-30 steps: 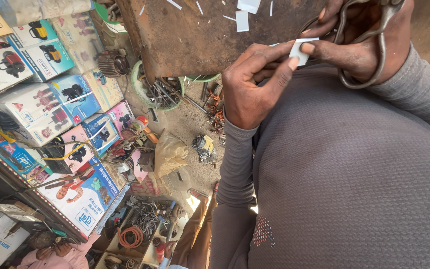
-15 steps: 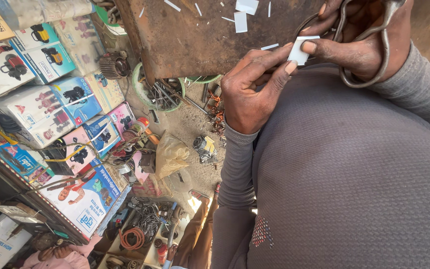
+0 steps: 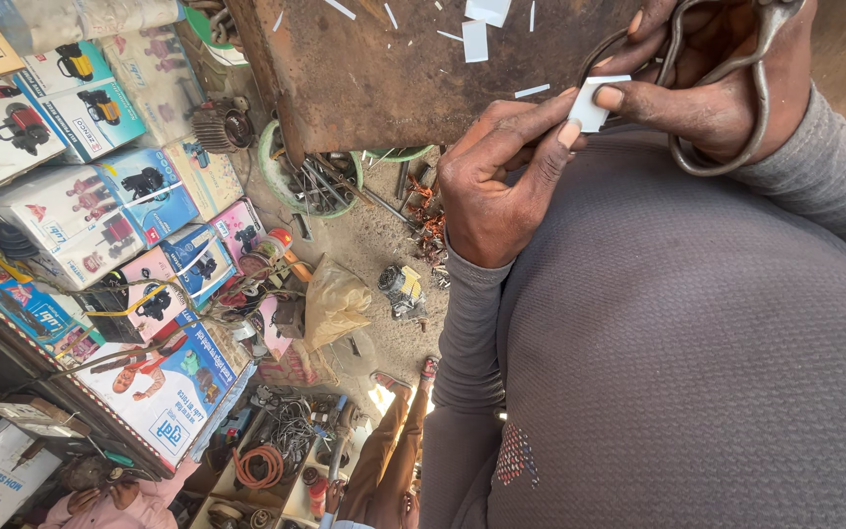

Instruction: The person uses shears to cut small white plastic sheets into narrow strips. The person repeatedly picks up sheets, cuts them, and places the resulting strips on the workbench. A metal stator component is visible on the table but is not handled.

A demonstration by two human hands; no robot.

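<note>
1. One small white card piece [image 3: 591,104], flat, thin and roughly rectangular, sits at the top of the view, just off the near edge of the rusty metal work surface [image 3: 384,78] and above the grey knitted sweater [image 3: 678,353].
2. Two hands meet on it. The left hand [image 3: 501,181] pinches its lower left corner between fingertips, fingers closed on the piece. The right hand [image 3: 712,88] presses a thumb on its right edge and also has fingers through the loops of one pair of large steel shears [image 3: 727,108], so it is clamped on both.
3. The shears' handles are bare grey metal bent into long curved loops; the blades are out of sight.
4. On the work surface, brown and pitted with rust, lie about eight white offcuts [image 3: 475,39]: two squarish pieces and several thin slivers.
5. Below the surface is sandy ground [image 3: 374,245] with one tan cloth sack [image 3: 333,302], a green ring-shaped part [image 3: 291,186] filled with metal rods, and copper-coloured wire scraps [image 3: 430,225].
6. To the left, roughly ten glossy cardboard boxes [image 3: 80,206] with blue, pink and white printing are stacked on a shelf.
7. Compared with half a second ago, the white piece has moved slightly right and down, and the left fingers reach out further towards it.
</note>
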